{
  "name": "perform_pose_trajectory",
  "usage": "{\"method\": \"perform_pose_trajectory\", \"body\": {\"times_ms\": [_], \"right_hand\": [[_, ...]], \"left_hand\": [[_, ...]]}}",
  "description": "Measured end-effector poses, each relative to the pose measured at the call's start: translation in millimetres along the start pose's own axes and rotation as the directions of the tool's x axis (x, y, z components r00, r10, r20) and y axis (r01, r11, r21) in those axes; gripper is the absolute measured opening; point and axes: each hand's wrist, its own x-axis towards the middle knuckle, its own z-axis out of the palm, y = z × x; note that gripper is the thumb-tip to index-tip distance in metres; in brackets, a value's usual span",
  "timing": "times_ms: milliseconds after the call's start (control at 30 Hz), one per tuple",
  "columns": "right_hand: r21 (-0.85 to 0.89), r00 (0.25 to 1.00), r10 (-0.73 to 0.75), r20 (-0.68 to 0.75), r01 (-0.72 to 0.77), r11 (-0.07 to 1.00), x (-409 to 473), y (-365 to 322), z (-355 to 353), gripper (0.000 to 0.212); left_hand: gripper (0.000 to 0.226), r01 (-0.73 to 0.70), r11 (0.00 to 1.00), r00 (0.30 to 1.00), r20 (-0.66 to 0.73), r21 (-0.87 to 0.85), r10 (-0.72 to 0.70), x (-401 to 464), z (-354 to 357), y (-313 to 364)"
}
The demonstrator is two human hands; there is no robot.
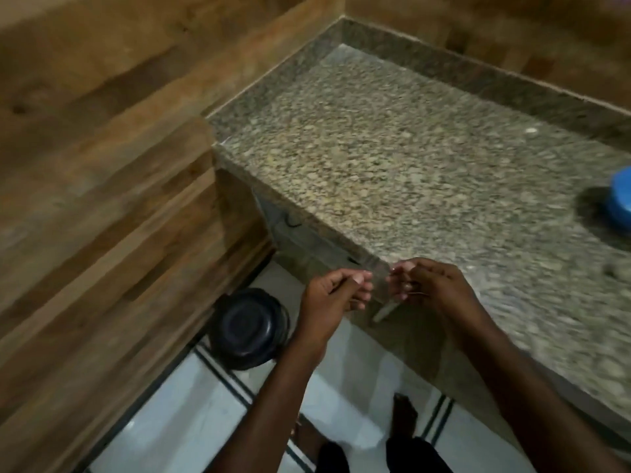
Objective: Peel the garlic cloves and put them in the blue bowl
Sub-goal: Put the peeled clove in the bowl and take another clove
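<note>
Nearest us, our left hand [327, 291] and right hand [426, 285] curl, pinching something too blurred to name. The blue bowl [621, 196] sits on the surface [375, 148] at two o'clock, nearer the right hand.

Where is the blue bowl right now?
In the head view, the blue bowl sits on the granite counter at the far right, cut off by the frame edge, well away from both hands, beyond the right hand.
</note>
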Motion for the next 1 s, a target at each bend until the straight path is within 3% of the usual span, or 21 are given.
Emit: {"method": "perform_pose_trajectory", "body": {"times_ms": [200,400,500,600,700,800,900,1000], "right_hand": [[0.009,0.982,-0.053,-0.182,0.056,0.998,-34,-6,-158,0.023],[-0.017,0.909,-0.025,-0.416,0.02,1.0,-42,16,-306,0.021],[-0.099,0.854,-0.027,-0.519,-0.029,0.995,-29,42,-367,0.018],[-0.214,0.789,-0.057,-0.611,-0.096,0.972,-15,63,-411,0.014],[-0.371,0.728,-0.144,-0.67,-0.161,0.915,-6,70,-434,0.001],[-0.48,0.724,-0.227,-0.652,-0.163,0.862,5,71,-446,0.015],[-0.632,0.771,-0.317,-0.552,-0.139,0.762,19,72,-452,0.026],[-0.739,0.782,-0.407,-0.472,-0.1,0.666,29,67,-456,0.012]], "left_hand": [[0.02,0.001,0.996,0.978,0.205,0.093,-0.02,13,152,0],[0.017,-0.081,0.934,0.964,0.266,0.349,-0.015,45,288,-36],[0.014,-0.188,0.826,0.959,0.282,0.531,0.037,70,338,-66],[0.033,-0.333,0.661,0.926,0.364,0.673,0.096,89,374,-86],[0.05,-0.482,0.386,0.873,0.466,0.786,0.14,109,394,-109],[0.056,-0.522,0.102,0.851,0.509,0.847,0.134,118,402,-118],[0.045,-0.554,0.054,0.823,0.538,0.83,0.18,119,409,-113],[0.032,-0.545,0.11,0.83,0.516,0.831,0.213,128,411,-109]]}}
